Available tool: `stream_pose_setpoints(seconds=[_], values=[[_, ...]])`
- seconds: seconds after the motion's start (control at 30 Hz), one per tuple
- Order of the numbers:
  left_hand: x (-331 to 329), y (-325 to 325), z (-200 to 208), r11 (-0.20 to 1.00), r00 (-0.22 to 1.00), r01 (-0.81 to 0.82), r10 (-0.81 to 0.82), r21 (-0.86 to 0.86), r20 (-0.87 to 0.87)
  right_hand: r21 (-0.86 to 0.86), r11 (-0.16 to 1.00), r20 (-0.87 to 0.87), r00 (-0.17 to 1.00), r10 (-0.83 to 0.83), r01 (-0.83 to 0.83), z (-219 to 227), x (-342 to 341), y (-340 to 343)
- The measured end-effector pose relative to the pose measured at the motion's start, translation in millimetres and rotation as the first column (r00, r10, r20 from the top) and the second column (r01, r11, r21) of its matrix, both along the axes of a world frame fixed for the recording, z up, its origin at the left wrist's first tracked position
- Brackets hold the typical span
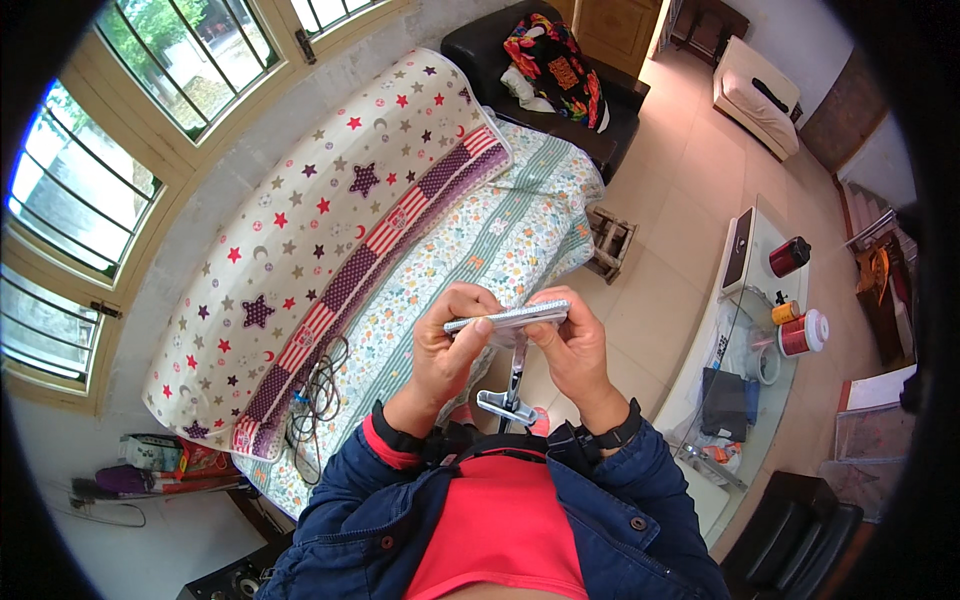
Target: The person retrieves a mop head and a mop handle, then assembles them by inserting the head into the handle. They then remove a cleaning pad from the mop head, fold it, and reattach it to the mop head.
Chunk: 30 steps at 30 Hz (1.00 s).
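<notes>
My left hand (452, 340) and my right hand (572, 345) are raised in front of my chest, both closed on one thin, flat, grey-and-white bundle (510, 317). It looks layered, with a finely patterned edge towards me; whether it is cloth or paper I cannot tell. My thumbs press on its near side while the fingers lie behind it. Something pale and translucent hangs under its middle, partly hidden. Below the hands, a pale clamp-like holder (507, 406) on a dark stalk stands close to my body, touched by neither hand.
To the left, a sofa carries a star-patterned cover (330, 220) and a floral sheet (500, 230), with a coiled dark cable (318, 400) on it. At right stands a glass-topped table (690, 410) with jars and bags. A small wooden stool (608, 245) is ahead.
</notes>
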<state>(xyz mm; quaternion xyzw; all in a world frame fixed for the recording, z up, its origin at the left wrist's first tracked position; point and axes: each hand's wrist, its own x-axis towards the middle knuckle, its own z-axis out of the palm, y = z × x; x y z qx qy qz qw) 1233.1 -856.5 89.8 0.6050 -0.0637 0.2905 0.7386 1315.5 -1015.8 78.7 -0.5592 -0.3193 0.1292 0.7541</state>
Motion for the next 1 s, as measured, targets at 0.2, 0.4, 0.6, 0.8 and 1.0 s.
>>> stream_pose_setpoints(seconds=[0.2,0.4,0.6,0.8,1.0], values=[[-4,14,23,0.974,0.993,0.058,-0.033,0.221,-0.112,-0.026,0.999,0.099,0.995,-0.020,0.023,1,3,0],[-3,32,59,0.702,0.992,0.107,-0.025,0.704,-0.125,-0.037,0.999,0.140,0.990,-0.015,0.020,6,4,-1],[-1,32,69,0.567,0.992,0.096,0.014,0.818,-0.126,-0.116,0.989,0.216,0.974,-0.068,0.094,9,10,-1],[-4,27,90,0.324,0.983,0.143,0.066,0.935,-0.173,-0.154,0.983,0.283,0.957,-0.058,0.105,8,12,-2],[8,27,97,0.410,0.992,0.128,-0.061,0.903,-0.112,-0.120,0.989,0.330,0.943,-0.043,0.087,6,14,4]])
